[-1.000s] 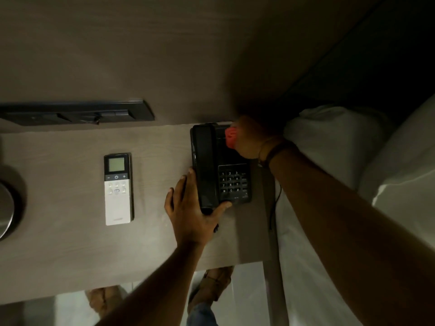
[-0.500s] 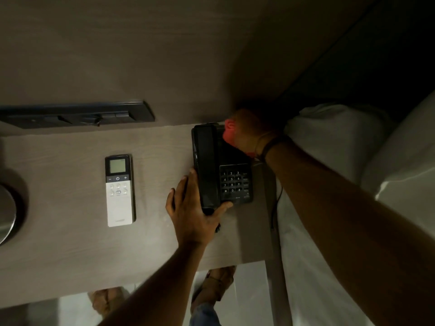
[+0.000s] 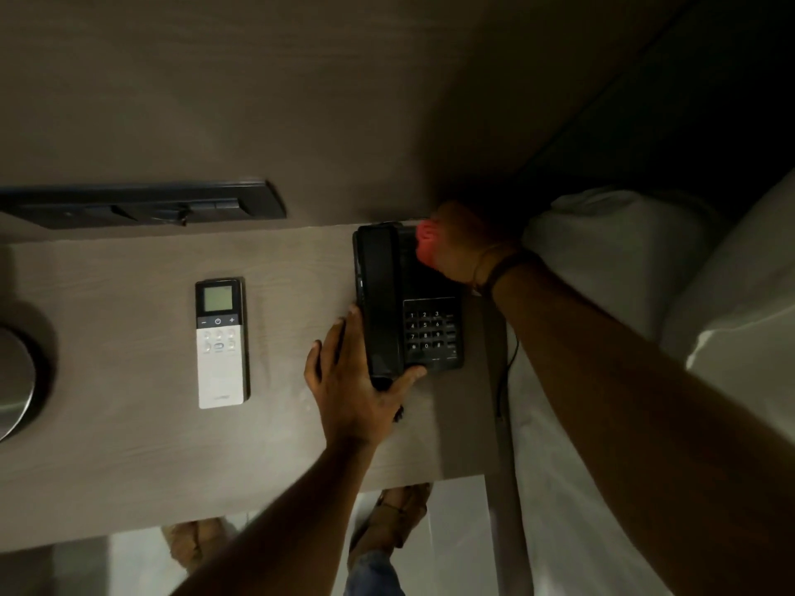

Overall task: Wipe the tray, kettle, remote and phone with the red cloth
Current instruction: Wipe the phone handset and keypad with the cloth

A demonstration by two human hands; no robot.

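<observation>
Two bare arms reach in from the lower edge over a wood-grain table (image 3: 129, 445), the largest surface in view, dimly lit. To the right lies white bedding (image 3: 645, 260), just beside the table's right edge. On the back wall above the table sits a long dark switch panel (image 3: 142, 204).

The phone (image 3: 408, 298), black, stands at the table's far right corner with its handset in the cradle on the left side and the keypad to the right (digits legible). The right hand (image 3: 466, 243) is over the phone's upper right part, fingers clenched around the red cloth (image 3: 426, 243); only a small bunched piece of cloth shows past the fist, pressed to the phone body beside the handset. A dark band circles the right wrist.

The left hand (image 3: 357, 380) lies flat against the phone's lower left corner, fingers stretched along the handset side and thumb on the front edge below the keypad; it braces the phone without closing around it.

The remote (image 3: 221, 342), white with a dark top and a small pale screen, lies flat on the table well left of the phone, untouched. At the far left edge a round metal object (image 3: 15, 380) is partly cut off; what it is cannot be told.
</observation>
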